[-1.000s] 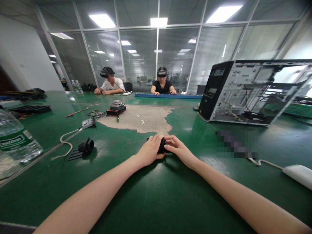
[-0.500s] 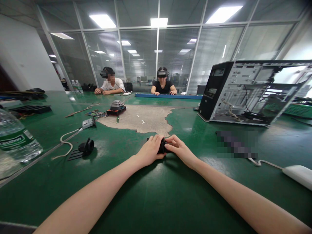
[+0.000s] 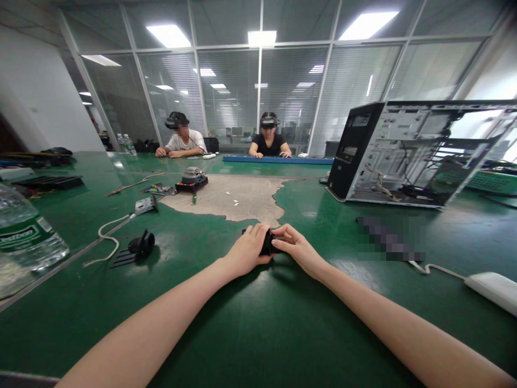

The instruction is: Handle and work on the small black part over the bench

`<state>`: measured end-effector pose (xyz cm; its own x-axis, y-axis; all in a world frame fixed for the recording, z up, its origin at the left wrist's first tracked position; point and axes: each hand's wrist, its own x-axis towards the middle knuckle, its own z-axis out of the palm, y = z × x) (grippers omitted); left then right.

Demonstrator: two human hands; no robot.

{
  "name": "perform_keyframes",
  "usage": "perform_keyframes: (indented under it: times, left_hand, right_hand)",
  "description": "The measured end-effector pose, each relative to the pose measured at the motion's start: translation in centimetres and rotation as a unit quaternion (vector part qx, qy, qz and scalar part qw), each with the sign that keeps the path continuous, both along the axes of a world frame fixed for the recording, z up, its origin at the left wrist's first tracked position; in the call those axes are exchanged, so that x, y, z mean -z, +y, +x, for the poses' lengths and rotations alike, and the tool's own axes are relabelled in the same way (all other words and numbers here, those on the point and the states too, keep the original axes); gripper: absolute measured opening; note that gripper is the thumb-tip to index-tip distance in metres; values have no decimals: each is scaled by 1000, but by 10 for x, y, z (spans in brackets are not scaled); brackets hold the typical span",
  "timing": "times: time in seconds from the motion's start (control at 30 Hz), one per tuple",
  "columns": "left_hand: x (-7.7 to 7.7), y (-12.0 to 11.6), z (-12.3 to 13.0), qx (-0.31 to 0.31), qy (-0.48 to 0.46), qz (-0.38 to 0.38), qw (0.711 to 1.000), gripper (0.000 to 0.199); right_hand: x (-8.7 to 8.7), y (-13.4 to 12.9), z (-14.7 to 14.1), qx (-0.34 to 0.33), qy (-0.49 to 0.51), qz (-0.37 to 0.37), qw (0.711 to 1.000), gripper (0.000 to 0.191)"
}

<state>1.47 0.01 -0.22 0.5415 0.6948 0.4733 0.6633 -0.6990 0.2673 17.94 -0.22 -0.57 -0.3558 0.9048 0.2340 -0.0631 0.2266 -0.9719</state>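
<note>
Between my two hands is a small black object (image 3: 266, 246), low over the green tabletop. My fingers cover most of it, so its kind cannot be made out. My left hand (image 3: 249, 249) is wrapped over it from the left, with the thumb along its near side. The thumb and fingers of my right hand (image 3: 294, 242) pinch at its right end. Apart from both hands, to the left, a black plastic part (image 3: 141, 245) with a round cup and several thin prongs lies on the table.
A water bottle (image 3: 32, 231) stands at the left. An open computer case (image 3: 359, 153) is at the right, with a white power strip (image 3: 490, 288) nearer me. A corded metal box (image 3: 145, 205) and a red-and-black device (image 3: 191, 180) lie ahead. Two people (image 3: 270, 141) sit across the table.
The view has shifted very slightly. Both hands keep the same hold on the black object, with no clear movement of it.
</note>
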Motion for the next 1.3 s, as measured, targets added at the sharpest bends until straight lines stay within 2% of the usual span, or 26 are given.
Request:
perform_keyframes:
  times: [0.23,0.4,0.6,0.7,0.87,0.93,1.13,1.3]
  left_hand:
    - [2,2,-1,1,0,10,1000,52]
    - [2,2,-1,1,9,19,1000,53]
    - [2,1,0,4,9,24,1000,55]
    - [2,2,-1,3,11,20,1000,55]
    - [2,2,-2,-3,14,7,1000,59]
    - [2,3,-2,-2,11,6,1000,61]
    - [6,4,0,-8,2,12,1000,55]
    - [6,5,0,-8,1,7,1000,54]
  right_hand:
    - [6,4,1,17,-29,-16,999,31]
    - [-2,-1,0,-17,-13,-13,1000,29]
    - [-1,-1,-2,-1,3,-8,1000,19]
    - [1,0,-2,24,-8,-4,1000,20]
    - [3,3,3,131,-18,-1,991,24]
    - [4,5,5,147,-12,-16,989,26]
    - [5,8,-3,37,-27,-25,999,28]
    - [4,8,-6,46,-50,-19,998,28]
